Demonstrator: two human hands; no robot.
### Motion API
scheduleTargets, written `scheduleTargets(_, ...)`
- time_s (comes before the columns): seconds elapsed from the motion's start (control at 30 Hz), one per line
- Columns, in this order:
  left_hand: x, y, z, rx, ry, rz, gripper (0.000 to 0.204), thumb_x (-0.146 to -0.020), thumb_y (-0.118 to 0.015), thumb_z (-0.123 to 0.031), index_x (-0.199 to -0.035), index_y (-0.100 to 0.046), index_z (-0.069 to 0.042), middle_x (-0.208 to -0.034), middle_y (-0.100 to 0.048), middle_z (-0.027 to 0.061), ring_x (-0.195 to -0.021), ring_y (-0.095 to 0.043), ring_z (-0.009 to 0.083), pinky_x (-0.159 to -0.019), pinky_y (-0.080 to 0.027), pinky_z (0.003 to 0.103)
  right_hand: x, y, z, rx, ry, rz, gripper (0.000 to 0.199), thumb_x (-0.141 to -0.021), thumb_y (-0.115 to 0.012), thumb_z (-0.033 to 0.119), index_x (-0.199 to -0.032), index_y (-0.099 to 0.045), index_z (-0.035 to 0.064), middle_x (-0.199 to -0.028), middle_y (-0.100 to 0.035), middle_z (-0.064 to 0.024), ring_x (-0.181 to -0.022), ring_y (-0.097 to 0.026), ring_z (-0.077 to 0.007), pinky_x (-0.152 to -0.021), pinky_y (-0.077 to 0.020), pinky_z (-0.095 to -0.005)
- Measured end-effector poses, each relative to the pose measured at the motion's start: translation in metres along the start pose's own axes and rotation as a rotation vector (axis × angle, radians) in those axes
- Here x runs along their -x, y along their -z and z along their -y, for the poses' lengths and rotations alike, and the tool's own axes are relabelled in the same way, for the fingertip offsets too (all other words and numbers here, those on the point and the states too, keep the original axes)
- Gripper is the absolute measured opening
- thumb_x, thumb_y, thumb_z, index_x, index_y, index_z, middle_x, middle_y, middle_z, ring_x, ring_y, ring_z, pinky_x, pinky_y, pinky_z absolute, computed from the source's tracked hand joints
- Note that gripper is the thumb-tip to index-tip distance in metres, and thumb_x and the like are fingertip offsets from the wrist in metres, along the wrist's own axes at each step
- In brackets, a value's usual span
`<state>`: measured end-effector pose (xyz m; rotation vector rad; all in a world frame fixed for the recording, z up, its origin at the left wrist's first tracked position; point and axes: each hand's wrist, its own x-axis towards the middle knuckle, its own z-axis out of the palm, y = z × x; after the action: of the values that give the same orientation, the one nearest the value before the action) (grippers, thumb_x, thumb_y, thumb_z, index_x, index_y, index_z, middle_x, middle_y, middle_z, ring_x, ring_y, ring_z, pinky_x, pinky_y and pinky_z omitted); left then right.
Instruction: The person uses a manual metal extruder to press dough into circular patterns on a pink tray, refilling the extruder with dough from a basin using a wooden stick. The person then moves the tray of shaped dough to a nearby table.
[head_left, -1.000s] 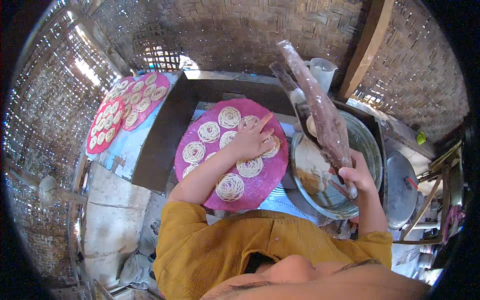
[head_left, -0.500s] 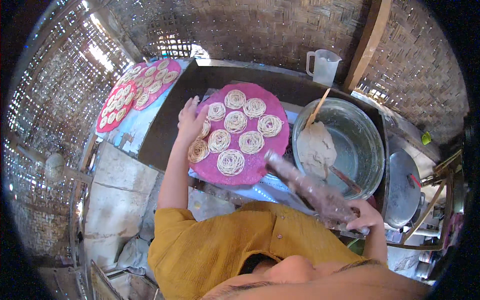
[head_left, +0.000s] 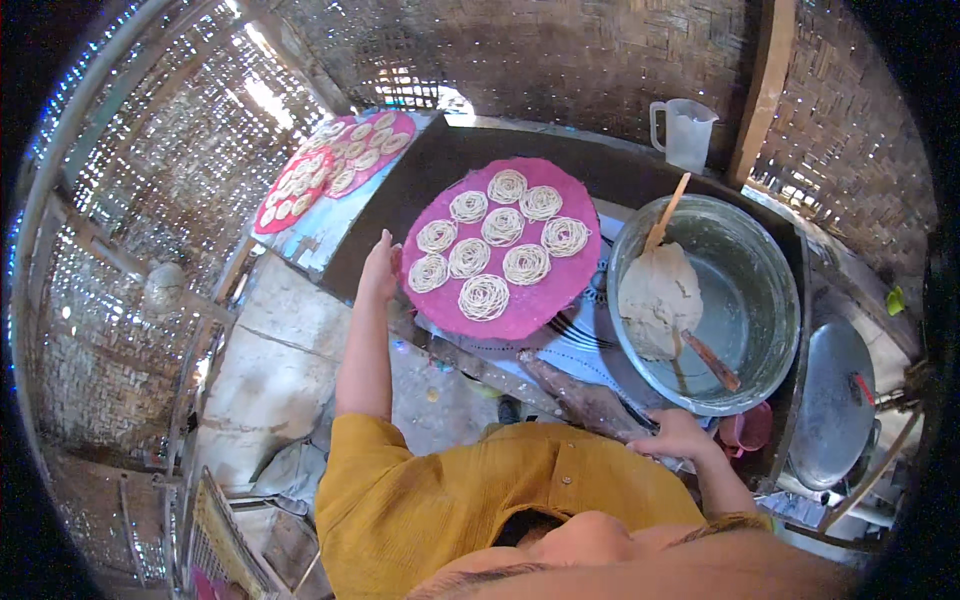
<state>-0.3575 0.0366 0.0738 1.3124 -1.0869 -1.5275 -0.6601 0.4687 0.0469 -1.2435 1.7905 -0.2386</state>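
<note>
The dark tabletop (head_left: 400,215) carries the work, set against woven walls; largest on it is the metal basin (head_left: 765,300) at the right, holding a lump of pale dough (head_left: 657,297) with a wooden stick (head_left: 666,212) standing in it; left of the basin lies the round pink mat (head_left: 560,290), covered with eight coiled noodle spirals (head_left: 484,296); the left hand (head_left: 380,268) rests at the mat's left edge, fingers spread and flat, closed on nothing; the right hand (head_left: 678,435) is nearer the body, its grip wrapped around the end of a plastic piping bag (head_left: 580,398) that lies across the near rim of the tabletop.

To shift the mat well, judging from this, the left hand should take the edge low and level, since the coils sit loose and would slide if it tilted; the bag is best kept pointing away from the spirals.

Farther left lie two more filled mats (head_left: 330,165); a clear jug (head_left: 686,132) stands at the far side; a round metal lid (head_left: 832,405) sits right of the basin, and a small pink cup (head_left: 745,430) near the right hand; the basin rim, touching the mat's right side, crowds any move that way.
</note>
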Motion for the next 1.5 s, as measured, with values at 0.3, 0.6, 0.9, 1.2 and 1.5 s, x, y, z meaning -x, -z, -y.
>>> scheduleTargets(0.3, -0.022, 0.018, 0.012, -0.234, -0.196, 0.263, 0.037, -0.081, -0.054, -0.011, -0.116, -0.048, 0.001, -0.096, -0.059, 0.0076, -0.078, -0.056, 0.0116, -0.065, -0.046, 0.024, -0.056, -0.076, 0.009, 0.339, 0.105, -0.413, 0.080, -0.053, -0.070, 0.043, -0.118, -0.045, 0.0025, -0.100, -0.054, -0.0212, -0.087, -0.055, -0.0361, -0.075, -0.0451, -0.0419)
scheduleTargets(0.6, -0.024, 0.024, 0.006, -0.593, -0.422, 0.507, 0.031, -0.075, -0.060, -0.005, -0.105, -0.057, 0.003, -0.098, -0.060, 0.0077, -0.081, -0.055, 0.0112, -0.071, -0.046, 0.024, -0.106, -0.097, 0.040, 0.553, 0.028, -0.934, 0.054, -0.060, -0.069, 0.030, -0.105, -0.054, 0.0037, -0.098, -0.052, -0.0188, -0.088, -0.051, -0.0330, -0.072, -0.0432, -0.0421)
scheduleTargets(0.9, -0.038, 0.026, 0.009, -0.694, -0.526, 0.539, 0.031, -0.074, -0.061, -0.008, -0.104, -0.059, 0.001, -0.094, -0.062, 0.0065, -0.074, -0.057, 0.0112, -0.067, -0.047, 0.025, -0.164, 0.087, 0.144, -0.068, 0.060, -1.230, 0.025, -0.079, -0.054, 0.024, -0.090, -0.062, 0.0038, -0.086, -0.062, -0.0151, -0.083, -0.059, -0.0296, -0.071, -0.0451, -0.0364)
scheduleTargets(1.2, -0.029, 0.030, -0.004, -0.807, -0.588, 0.474, 0.030, -0.072, -0.060, -0.013, -0.101, -0.061, -0.005, -0.096, -0.062, 0.0127, -0.085, -0.060, 0.0195, -0.076, -0.047, 0.028, -0.243, 0.148, 0.122, 0.277, -0.025, -0.800, 0.039, -0.079, -0.047, 0.039, -0.095, -0.063, 0.0067, -0.094, -0.060, -0.0167, -0.091, -0.056, -0.0339, -0.080, -0.0434, -0.0383)
scheduleTargets(1.5, -0.020, 0.019, -0.003, -0.675, -0.682, 0.446, 0.031, -0.069, -0.062, -0.016, -0.099, -0.062, -0.006, -0.100, -0.060, 0.0140, -0.090, -0.058, 0.0280, -0.079, -0.046, 0.033, -0.253, 0.152, 0.105, 0.170, 0.155, -0.838, 0.027, -0.067, -0.059, 0.009, -0.092, -0.063, -0.0007, -0.087, -0.062, -0.0154, -0.082, -0.059, -0.0254, -0.073, -0.0461, -0.0325)
